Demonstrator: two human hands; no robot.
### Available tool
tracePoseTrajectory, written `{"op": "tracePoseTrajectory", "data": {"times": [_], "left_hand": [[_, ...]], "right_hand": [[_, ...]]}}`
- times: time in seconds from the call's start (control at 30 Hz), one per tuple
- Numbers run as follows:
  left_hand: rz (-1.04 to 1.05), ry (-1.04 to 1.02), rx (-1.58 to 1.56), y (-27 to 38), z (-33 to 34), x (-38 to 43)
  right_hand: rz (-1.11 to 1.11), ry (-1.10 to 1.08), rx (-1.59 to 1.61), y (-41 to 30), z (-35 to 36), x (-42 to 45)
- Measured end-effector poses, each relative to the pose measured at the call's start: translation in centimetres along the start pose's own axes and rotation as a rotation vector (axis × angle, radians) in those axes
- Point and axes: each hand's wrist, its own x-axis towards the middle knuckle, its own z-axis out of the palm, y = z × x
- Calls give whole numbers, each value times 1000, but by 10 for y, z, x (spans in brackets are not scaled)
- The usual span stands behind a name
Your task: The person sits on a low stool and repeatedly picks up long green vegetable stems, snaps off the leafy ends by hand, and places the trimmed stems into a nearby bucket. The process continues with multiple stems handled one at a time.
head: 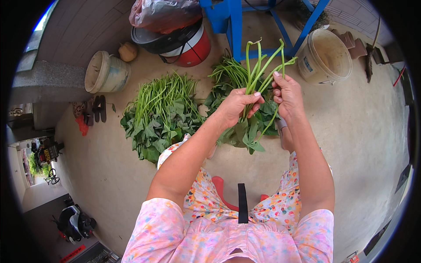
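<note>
My left hand grips a small bunch of green leafy stalks, stem ends up and leaves hanging below the fist. Beside it, my right hand pinches one green stalk whose leaf hangs low between my knees. Under my hands lies a pile of the same leafy greens, partly covered by my hands and the bunch. A larger heap of long-stemmed greens rests on the floor to the left, stems away from me and broad leaves towards me.
Past the heaps stand a red and white bucket under a dark basin with a plastic bag, and a blue metal frame. Pale buckets stand left and right. A pumpkin and dark slippers are at left.
</note>
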Motion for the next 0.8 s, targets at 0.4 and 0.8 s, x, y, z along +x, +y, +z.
{"op": "tracePoseTrajectory", "data": {"times": [0.4, 0.8], "left_hand": [[163, 290, -31, 15, -25, 9], [268, 539, -116, 36, -59, -3]], "right_hand": [[10, -50, -127, -10, -13, 3], [140, 14, 220, -23, -42, 12]]}}
